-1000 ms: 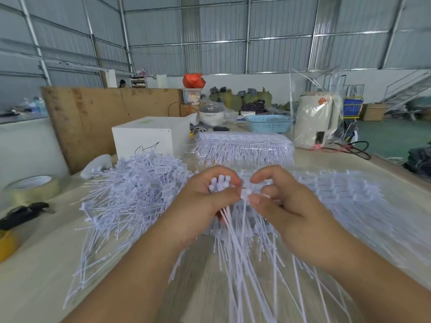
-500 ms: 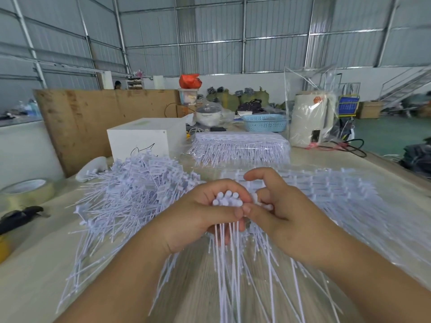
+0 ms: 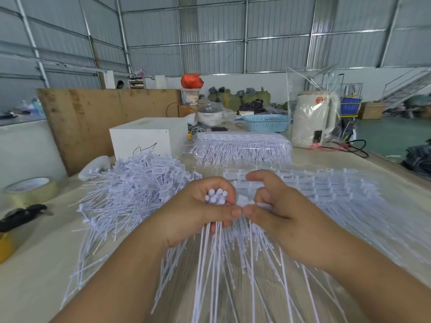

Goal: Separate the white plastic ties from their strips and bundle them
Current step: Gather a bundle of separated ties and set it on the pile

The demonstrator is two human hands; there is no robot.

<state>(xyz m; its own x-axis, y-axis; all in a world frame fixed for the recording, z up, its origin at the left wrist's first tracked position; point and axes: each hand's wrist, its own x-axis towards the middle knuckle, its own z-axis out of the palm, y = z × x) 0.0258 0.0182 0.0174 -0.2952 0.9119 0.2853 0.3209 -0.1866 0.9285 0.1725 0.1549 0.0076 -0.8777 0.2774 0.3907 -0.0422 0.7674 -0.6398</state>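
My left hand (image 3: 198, 213) grips a bundle of separated white ties (image 3: 215, 197); their round heads stick up above the fist and their thin tails hang down toward me. My right hand (image 3: 275, 206) sits right beside it, thumb touching my left thumb, fingers pinching a tie head (image 3: 243, 201) on a strip. Strips of joined ties (image 3: 326, 192) lie spread across the table to the right, under my right hand. A heap of loose white ties (image 3: 135, 190) lies to the left.
A wrapped pack of tie strips (image 3: 242, 148) lies further back, with a white box (image 3: 149, 138), a blue basket (image 3: 267, 123) and a white appliance in plastic (image 3: 312, 120). A tape roll (image 3: 30, 190) and a black tool (image 3: 23, 214) lie at the left.
My hands have drawn together until the thumbs touch. The right hand moved a tie head in toward the bundle, and the left hand's grip on the bundle stays the same.
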